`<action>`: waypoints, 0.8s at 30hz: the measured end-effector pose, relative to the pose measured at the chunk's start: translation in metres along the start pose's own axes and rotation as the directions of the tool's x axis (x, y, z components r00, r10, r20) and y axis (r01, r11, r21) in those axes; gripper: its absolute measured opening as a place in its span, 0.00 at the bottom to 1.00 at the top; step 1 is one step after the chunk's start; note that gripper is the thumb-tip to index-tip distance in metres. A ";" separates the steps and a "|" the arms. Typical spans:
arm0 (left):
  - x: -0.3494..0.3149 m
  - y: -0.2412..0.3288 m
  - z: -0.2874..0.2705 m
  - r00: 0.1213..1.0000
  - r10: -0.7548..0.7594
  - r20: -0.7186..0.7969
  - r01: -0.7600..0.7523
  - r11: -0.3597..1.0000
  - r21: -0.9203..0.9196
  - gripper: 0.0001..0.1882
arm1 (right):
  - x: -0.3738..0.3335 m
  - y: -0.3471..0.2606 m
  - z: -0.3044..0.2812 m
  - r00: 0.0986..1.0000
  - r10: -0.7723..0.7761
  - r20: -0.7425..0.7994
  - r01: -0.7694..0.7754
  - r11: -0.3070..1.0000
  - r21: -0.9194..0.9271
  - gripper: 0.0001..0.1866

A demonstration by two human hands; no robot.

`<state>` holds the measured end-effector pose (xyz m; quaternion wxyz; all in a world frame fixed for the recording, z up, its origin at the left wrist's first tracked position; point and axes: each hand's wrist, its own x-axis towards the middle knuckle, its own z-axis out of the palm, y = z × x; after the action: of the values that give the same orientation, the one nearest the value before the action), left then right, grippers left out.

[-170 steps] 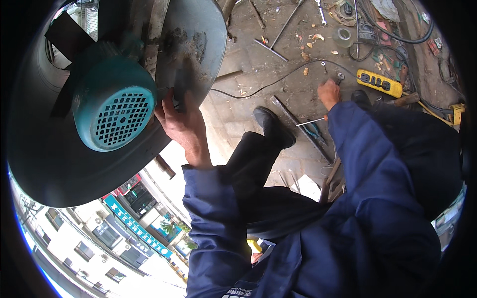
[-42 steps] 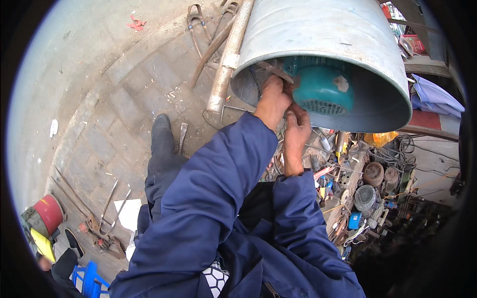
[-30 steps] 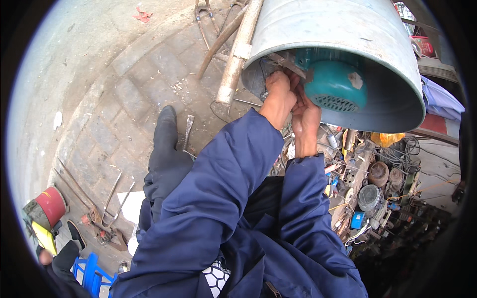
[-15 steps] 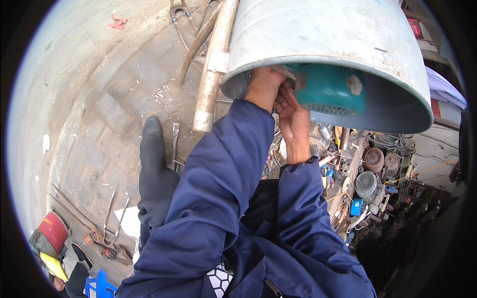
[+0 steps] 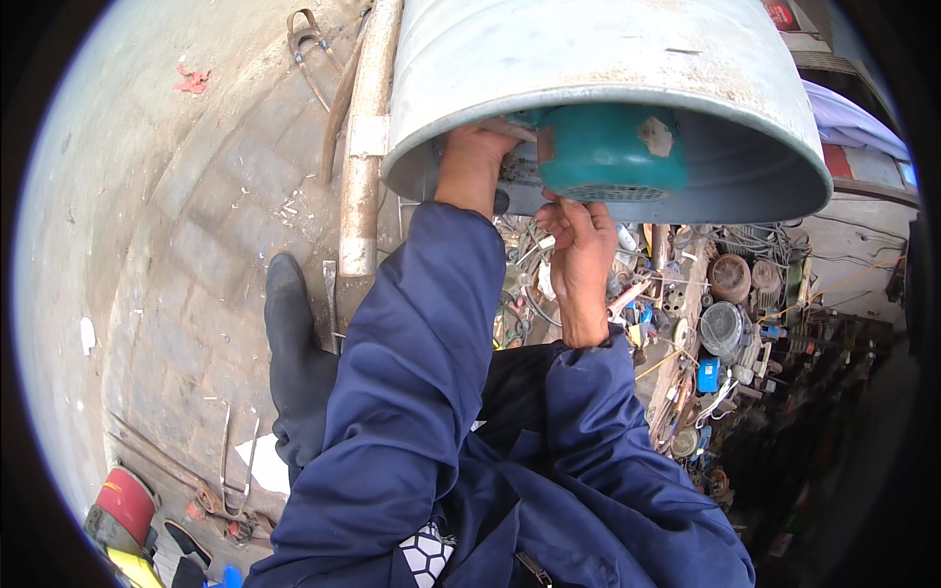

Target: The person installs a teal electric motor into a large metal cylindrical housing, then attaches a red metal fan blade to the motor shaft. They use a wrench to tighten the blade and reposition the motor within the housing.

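Observation:
A large grey metal drum (image 5: 598, 59) lies with its open end toward me. Inside it sits a green motor (image 5: 613, 152) with a vented end cover and a pale worn patch. My left hand (image 5: 474, 162) reaches in under the rim, left of the motor, beside a bracket-like part; its fingertips are hidden. Below the motor's lower edge, my right hand (image 5: 580, 250) is raised with its fingers curled in and the tips close together near the vented cover. Whatever lies between those tips is too small to make out.
A rusty pipe (image 5: 360, 186) stands along the drum's left side. Motors (image 5: 730, 277), cables, tools and a blue box (image 5: 708, 374) crowd the ground at right. Long-handled tongs (image 5: 230, 470) and a red bucket-like thing (image 5: 125, 505) lie at lower left.
The drum and motor sit further left and higher in view. My right hand has drawn down away from the left hand, its fingers more curled. The left hand stays inside the drum.

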<state>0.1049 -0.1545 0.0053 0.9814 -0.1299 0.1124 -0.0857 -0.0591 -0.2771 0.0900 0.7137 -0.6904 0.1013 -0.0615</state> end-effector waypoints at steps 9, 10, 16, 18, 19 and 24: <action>0.002 0.008 0.004 1.000 -0.023 0.017 0.023 1.000 -0.008 0.16 | -0.031 -0.011 -0.009 0.971 -0.214 -0.102 0.188 0.957 -0.219 0.17; 0.003 0.007 0.004 1.000 -0.024 0.016 0.024 1.000 0.000 0.16 | -0.030 -0.009 -0.010 0.968 -0.227 -0.107 0.194 0.948 -0.253 0.18; 0.002 0.010 0.003 0.999 -0.032 0.019 0.032 0.999 0.003 0.16 | -0.032 -0.006 -0.006 0.928 -0.347 -0.135 0.302 0.913 -0.275 0.25; 0.001 0.010 0.003 0.999 -0.037 0.021 0.037 0.999 -0.001 0.16 | -0.034 -0.012 -0.005 0.894 -0.418 -0.160 0.363 0.887 -0.286 0.26; 0.002 0.011 0.003 0.999 -0.039 0.023 0.039 0.999 0.001 0.16 | -0.033 -0.016 -0.004 0.881 -0.427 -0.205 0.360 0.885 -0.297 0.30; 0.001 0.011 0.003 0.999 -0.044 0.030 0.044 0.999 0.006 0.16 | -0.026 -0.034 0.000 0.782 -0.612 -0.119 0.524 0.749 -0.406 0.37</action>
<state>0.1085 -0.1434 0.0052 0.9812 -0.1308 0.0946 -0.1057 -0.0831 -0.2728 0.1254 0.5072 -0.7907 -0.0189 -0.3423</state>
